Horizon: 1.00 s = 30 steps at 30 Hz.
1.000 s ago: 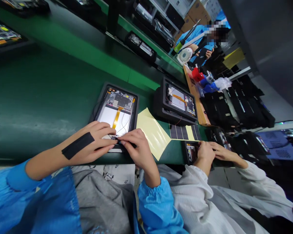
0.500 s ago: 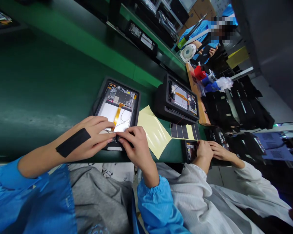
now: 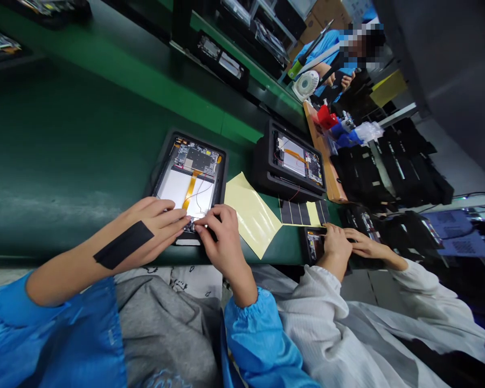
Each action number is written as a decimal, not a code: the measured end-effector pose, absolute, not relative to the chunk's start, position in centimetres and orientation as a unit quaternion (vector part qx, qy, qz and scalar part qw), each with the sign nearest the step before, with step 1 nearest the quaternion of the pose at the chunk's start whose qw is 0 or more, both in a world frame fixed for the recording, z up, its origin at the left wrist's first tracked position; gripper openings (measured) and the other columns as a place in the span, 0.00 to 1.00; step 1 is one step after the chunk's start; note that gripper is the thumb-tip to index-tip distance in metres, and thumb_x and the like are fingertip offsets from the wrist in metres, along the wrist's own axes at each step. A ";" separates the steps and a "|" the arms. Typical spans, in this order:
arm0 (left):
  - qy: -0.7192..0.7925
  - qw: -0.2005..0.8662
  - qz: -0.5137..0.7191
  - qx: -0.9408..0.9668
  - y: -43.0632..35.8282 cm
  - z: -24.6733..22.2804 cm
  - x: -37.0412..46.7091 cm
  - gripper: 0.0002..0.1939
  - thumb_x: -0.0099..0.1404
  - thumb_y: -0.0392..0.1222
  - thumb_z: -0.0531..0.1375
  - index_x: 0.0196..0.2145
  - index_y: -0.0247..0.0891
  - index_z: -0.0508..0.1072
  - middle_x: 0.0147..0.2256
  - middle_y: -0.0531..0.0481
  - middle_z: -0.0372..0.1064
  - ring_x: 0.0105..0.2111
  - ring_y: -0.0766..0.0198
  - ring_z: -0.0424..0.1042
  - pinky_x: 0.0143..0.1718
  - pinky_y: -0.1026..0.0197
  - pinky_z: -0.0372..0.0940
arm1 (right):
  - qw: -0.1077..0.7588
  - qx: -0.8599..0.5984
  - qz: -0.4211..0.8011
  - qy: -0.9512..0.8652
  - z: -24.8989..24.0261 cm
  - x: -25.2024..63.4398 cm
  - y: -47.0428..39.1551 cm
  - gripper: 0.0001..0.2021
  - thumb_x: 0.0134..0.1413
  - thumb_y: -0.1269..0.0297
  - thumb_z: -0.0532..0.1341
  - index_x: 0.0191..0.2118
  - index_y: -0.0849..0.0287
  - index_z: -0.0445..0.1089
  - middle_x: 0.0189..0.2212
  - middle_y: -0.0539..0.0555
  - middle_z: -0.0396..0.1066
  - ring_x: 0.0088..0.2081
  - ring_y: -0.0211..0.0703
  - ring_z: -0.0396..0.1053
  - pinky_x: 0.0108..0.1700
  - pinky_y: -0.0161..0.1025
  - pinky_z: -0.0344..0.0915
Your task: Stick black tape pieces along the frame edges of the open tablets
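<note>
An opened tablet [image 3: 167,186] lies in a black foam tray [image 3: 225,175] before me, with its circuit board [image 3: 198,160] at the far end. An orange ribbon cable [image 3: 191,189] crosses its white battery area, and a thin wire [image 3: 203,189] loops beside it. My left hand [image 3: 156,229] rests over the tablet's near left part, fingers stretched out. On the back of that hand sits a black adhesive strip [image 3: 123,245]. My right hand [image 3: 222,240] pinches at the tablet's near edge, by the wire's end. Whatever lies between its fingertips is hidden.
Right of the tray lies a yellow backing sheet [image 3: 253,215], then black strips on a liner [image 3: 295,212]. Stacked foam trays [image 3: 267,161] hold another opened tablet. A co-worker's hands [image 3: 339,245] work on a device at the right. A small fan [image 3: 306,85] stands farther back.
The view has shifted slightly. Both hands stay at the tablet's near edge, with the left fingers drawn a little closer together and the right still pinching.
</note>
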<state>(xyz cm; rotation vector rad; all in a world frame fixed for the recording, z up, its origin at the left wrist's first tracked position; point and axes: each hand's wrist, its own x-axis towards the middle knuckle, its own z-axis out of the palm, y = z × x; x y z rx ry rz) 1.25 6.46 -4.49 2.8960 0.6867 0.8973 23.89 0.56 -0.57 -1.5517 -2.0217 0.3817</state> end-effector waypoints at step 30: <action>0.338 0.030 0.356 0.871 2.1 -2.8 5.1 0.10 0.79 0.30 0.52 0.52 0.29 0.71 0.47 0.35 0.75 0.47 0.47 0.74 0.48 0.46 0.71 | 0.318 -0.653 0.119 -0.677 -0.4 21.8 -2.8 0.09 0.73 0.64 0.63 0.43 0.51 0.82 0.41 0.55 0.78 0.47 0.52 0.68 0.50 0.52 0.60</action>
